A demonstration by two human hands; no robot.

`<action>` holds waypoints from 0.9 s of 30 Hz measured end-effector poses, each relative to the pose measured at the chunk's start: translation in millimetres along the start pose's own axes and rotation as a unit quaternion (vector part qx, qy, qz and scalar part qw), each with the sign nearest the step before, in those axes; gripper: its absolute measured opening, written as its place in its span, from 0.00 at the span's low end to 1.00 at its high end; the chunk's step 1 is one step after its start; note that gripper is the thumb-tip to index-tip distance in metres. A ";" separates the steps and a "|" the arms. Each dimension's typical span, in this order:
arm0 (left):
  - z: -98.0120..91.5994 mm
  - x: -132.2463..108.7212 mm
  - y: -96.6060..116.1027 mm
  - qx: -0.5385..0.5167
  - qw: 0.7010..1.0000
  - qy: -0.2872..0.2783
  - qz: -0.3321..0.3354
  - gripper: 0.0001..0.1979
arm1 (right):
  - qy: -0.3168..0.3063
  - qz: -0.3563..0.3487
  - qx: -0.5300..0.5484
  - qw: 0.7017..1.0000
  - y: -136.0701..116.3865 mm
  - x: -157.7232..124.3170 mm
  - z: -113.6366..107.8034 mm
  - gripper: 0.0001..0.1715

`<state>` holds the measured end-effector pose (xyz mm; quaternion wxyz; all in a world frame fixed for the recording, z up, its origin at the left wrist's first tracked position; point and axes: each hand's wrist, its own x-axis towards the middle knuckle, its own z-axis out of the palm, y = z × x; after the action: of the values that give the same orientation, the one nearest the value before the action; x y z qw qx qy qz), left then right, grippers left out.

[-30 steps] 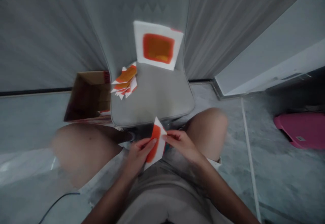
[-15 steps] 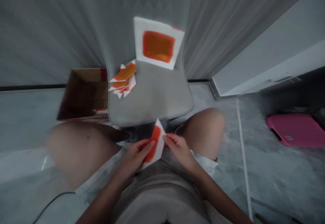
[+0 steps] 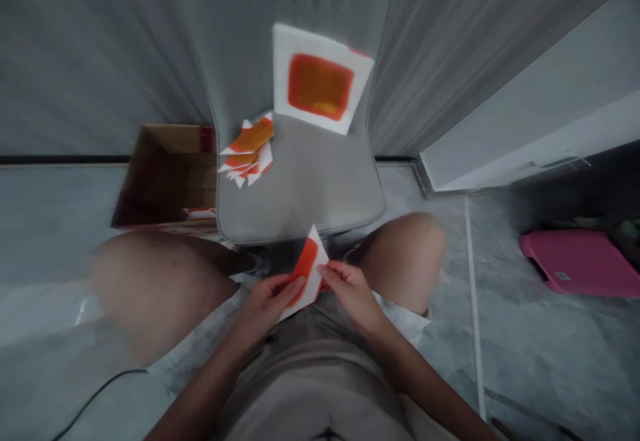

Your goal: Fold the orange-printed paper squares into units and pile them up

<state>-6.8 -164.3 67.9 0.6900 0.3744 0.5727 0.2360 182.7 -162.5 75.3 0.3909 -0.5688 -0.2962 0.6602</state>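
Between my two hands, over my lap, is a folded piece of white and orange paper with a pointed top. My left hand is closed on its left edge, thumb lying on the orange part. On the right edge, my right hand pinches it with the thumb on the white face. A pile of folded orange and white papers lies on the left side of the grey chair seat. Against the backrest leans a square white sheet with an orange-brown middle.
An open cardboard box stands on the floor left of the chair, with some red and white paper at its edge. To the right is a pink plastic stool. A black cable runs along the floor at lower left.
The view has shifted slightly, so the chair and papers sit a little higher and further right. Both hands keep their hold on the folded paper, with little visible movement.
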 end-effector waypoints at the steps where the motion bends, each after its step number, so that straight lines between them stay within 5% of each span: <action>1: -1.0 -1.2 0.9 -0.011 1.000 -0.014 -0.012 0.29 | 0.007 -0.002 0.005 1.000 -0.7 -0.2 0.6 0.18; 6: -8.0 -2.1 0.3 -0.040 0.996 -0.068 -0.030 0.29 | 0.026 0.014 0.046 0.999 1.7 -0.3 3.7 0.19; 16: -4.0 -3.0 7.9 -0.042 0.999 -0.022 0.009 0.24 | -0.028 0.047 -0.024 0.998 -7.1 -6.9 2.4 0.13; 21: 6.5 -5.7 -2.5 -0.219 0.971 0.089 0.025 0.32 | 0.049 0.034 0.034 0.998 -3.1 -3.4 6.4 0.16; 27: 25.3 -5.2 -9.3 -0.193 0.977 0.083 0.035 0.29 | 0.134 0.007 0.091 0.987 9.5 -7.3 23.1 0.15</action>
<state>15.5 -180.1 65.5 0.6903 0.2331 0.5584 0.3968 158.7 -172.4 75.2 0.4726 -0.6160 -0.1756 0.6052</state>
